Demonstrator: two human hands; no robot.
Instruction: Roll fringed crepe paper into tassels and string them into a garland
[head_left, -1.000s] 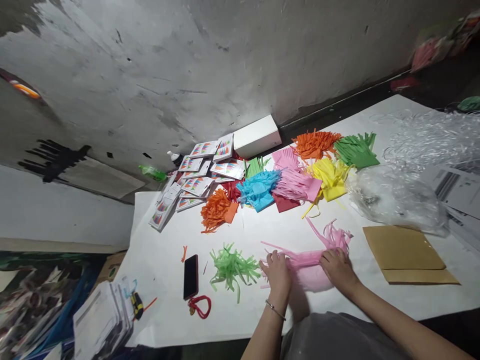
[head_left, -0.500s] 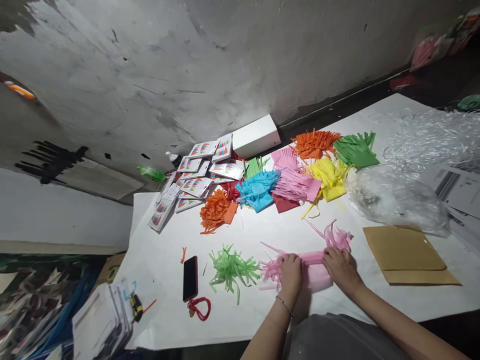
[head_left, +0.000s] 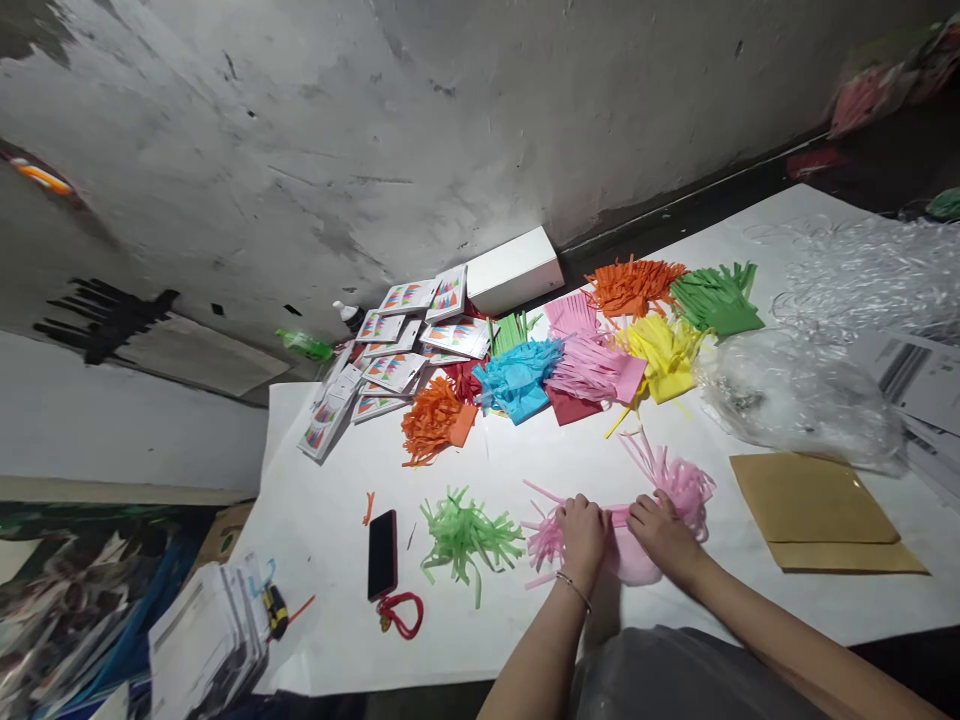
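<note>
A sheet of pink tissue paper (head_left: 632,557), fringed into strips at both ends, lies on the white table in front of me. My left hand (head_left: 584,535) has its fingers closed on the left part of a narrow folded or rolled band in the middle. My right hand (head_left: 666,533) grips the same band farther right, its fingers curled over it. Pink fringe spreads out beyond both hands. Just left of it rests a light green tissue tassel (head_left: 466,535). My fingertips are partly hidden against the paper.
Fringed bundles in orange (head_left: 435,420), blue (head_left: 517,380) and yellow (head_left: 664,360) lie behind, beside packaged cards (head_left: 397,372). A phone (head_left: 382,555) with a red strap and a cutter (head_left: 275,610) are leftward. Rightward are a brown envelope (head_left: 814,500) and plastic bags (head_left: 802,400).
My hands have drawn closer together along the pink band. The band looks narrower, and the loose paper in front of it bulges toward me. The right fringe has spread out.
</note>
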